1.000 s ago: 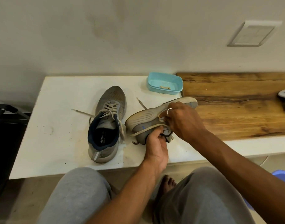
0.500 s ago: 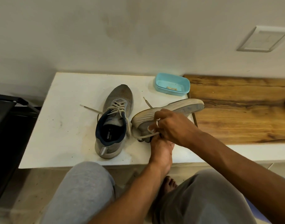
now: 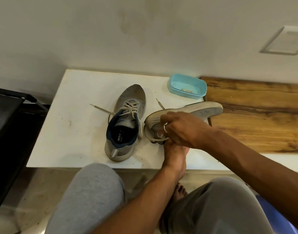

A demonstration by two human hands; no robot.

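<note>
1. The held shoe (image 3: 195, 112) lies on its side at the 3 o'clock part of the white table (image 3: 74, 125), with its pale sole turned up. Its far end reaches over the wooden board (image 3: 256, 119).
2. The right hand (image 3: 180, 130), which wears a ring (image 3: 165, 128), covers the 9 o'clock end of this shoe. Its fingers are curled close together and clamp the shoe, with the fingertips right at a loop of lace (image 3: 153, 138).
3. The left hand (image 3: 174, 152) comes up from 6 o'clock and meets the shoe's lower edge. Its fingers are hidden under the right hand, so I cannot tell how they grip.
4. The second shoe (image 3: 126, 122) stands upright just beside the held shoe at its 9 o'clock. Its toe points to 12 and its laces trail loose.
5. A blue tub (image 3: 187, 89) sits at 12 o'clock of the held shoe, near the wall.
</note>
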